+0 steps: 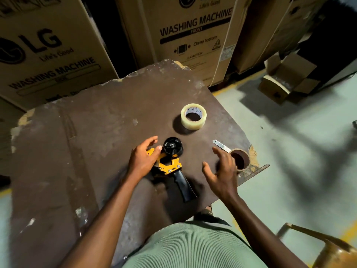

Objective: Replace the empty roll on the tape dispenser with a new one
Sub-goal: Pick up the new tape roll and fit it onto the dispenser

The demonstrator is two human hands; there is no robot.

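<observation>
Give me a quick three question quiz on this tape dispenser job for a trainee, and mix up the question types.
1. True or false: the new tape roll is already mounted on the tape dispenser.
2. Fill in: the ____ hand grips the dispenser's yellow frame.
3. What lies beside the empty core near the table edge? A) a loose blade B) scissors C) a pen

Key: 1 false, it sits apart on the table. 2 left hand. 3 A, the blade.

Glossy clear tape roll (193,117), yellow metal dispenser (170,163) with black plastic grip, rough scuffed tabletop (96,132)
</observation>
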